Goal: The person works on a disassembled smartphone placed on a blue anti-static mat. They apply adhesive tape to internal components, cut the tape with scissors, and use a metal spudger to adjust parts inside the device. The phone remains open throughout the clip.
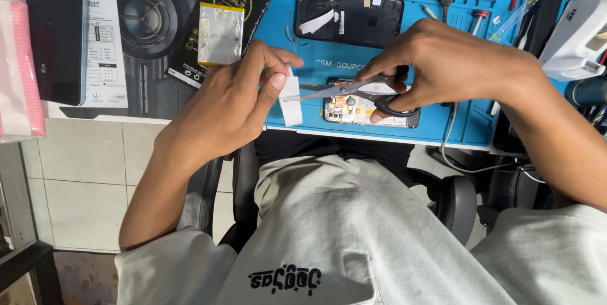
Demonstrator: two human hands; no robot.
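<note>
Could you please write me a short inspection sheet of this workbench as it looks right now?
Surface: blue mat on a bench.
Job's things: white strip; scissors with blades open at the strip; opened phone beneath.
Clutter: phone back cover, silver battery, black phone.
Grippers: left hand pinches the strip; right hand holds the scissors.
Cables: pale cable hangs off the bench edge.
Surroundings: tiled floor, chair armrest.

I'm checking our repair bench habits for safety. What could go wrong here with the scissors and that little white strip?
1. The left hand pinches the white strip right beside the open blades of the scissors held by the right hand; a fingertip could get nicked.
2. The cutting happens directly above an opened phone with bare circuitry; a slipped blade or a falling offcut might land on it.
3. The strip is small and held at one edge, so it may bend and cut crooked.
</note>
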